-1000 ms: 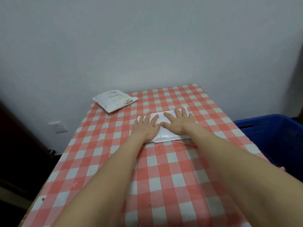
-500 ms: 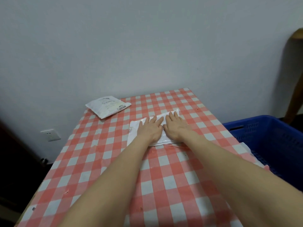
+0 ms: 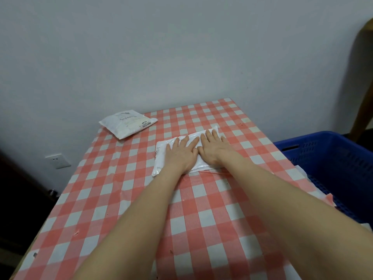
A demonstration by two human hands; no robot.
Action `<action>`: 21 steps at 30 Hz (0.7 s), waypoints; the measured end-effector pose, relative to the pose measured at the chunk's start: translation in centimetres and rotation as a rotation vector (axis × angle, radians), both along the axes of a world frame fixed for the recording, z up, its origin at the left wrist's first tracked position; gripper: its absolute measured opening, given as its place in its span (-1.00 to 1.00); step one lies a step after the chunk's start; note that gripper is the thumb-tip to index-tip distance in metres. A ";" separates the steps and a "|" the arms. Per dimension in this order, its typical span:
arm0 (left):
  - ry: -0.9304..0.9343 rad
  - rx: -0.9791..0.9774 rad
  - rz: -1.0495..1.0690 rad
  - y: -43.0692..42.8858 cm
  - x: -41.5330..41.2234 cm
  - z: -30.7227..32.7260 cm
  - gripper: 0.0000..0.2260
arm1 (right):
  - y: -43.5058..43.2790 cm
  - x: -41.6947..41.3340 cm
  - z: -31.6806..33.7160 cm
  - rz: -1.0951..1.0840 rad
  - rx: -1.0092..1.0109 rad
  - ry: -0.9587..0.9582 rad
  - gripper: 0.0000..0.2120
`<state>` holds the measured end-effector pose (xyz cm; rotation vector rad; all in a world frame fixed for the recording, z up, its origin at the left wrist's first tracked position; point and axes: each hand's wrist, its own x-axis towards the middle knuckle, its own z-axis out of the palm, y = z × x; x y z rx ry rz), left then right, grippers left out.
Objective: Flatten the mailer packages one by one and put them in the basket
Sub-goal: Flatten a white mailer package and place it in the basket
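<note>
A white mailer package point(image 3: 159, 158) lies on the red-and-white checked table point(image 3: 125, 199), past its middle. My left hand point(image 3: 180, 154) and my right hand point(image 3: 214, 150) rest flat on top of it, side by side, palms down and fingers spread. They cover most of the package. A second white mailer package point(image 3: 127, 126), puffy with printed text, sits at the table's far left corner. The blue plastic basket point(image 3: 331, 158) stands beside the table on the right.
A pale wall runs behind the table. A wall socket point(image 3: 58, 160) sits low on the left. White sheets point(image 3: 306, 178) lie inside the basket near its table-side edge. A wooden leg point(image 3: 363, 81) leans at the far right.
My hands drew together on the package, from spread apart to side by side. The view shifted left, showing more of the basket and the wooden leg.
</note>
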<state>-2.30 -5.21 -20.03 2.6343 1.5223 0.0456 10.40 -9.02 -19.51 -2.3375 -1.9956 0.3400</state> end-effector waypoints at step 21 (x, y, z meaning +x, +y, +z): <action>-0.107 -0.086 -0.021 0.5 -0.8 1.8 -0.56 | 0.2 0.2 1.1 -0.068 0.006 0.134 -0.39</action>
